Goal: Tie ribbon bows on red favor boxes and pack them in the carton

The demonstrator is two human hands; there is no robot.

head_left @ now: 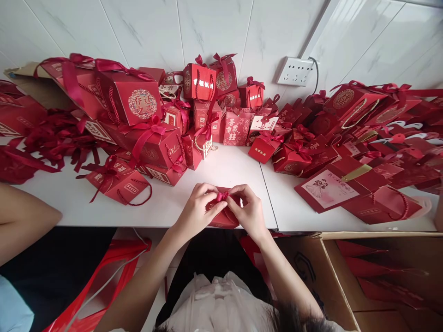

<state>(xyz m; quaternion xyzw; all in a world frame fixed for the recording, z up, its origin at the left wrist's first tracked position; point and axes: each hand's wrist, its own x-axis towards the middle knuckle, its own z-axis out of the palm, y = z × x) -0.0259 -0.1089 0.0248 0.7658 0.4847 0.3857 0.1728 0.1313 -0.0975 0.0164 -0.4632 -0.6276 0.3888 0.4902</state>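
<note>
A: Where to look for the small red box (223, 222)?

B: Between the two hands and partly beneath, resting at the near edge of the white table (223, 167).

A: And the hands, wide or narrow?

B: Narrow. In the left hand (198, 206), one side of a ribbon bow (222, 197), pinched between thumb and forefinger; in the right hand (249, 210), the other side, pinched likewise.

A: Pointing which way?

B: Near edge roughly along the table's edge, pale characters toward the left hand. Bow running sideways, from hand to hand. Long axis of the box: cannot tell, too much hidden under fingers.

A: Made of what?

B: Smooth card, by the look, under glossy, satiny ribbon rounded into small loops.

A: And round about?

B: Left of the left hand, a slant-sided box (121, 183) with a twisted cord handle (141, 203). Right of the right hand, a flat, pale printed panel (327, 189) on red card. Beyond both hands, piled boxes (237, 128). Nearer the body than the right hand, a brown cardboard carton (321, 267).
</note>
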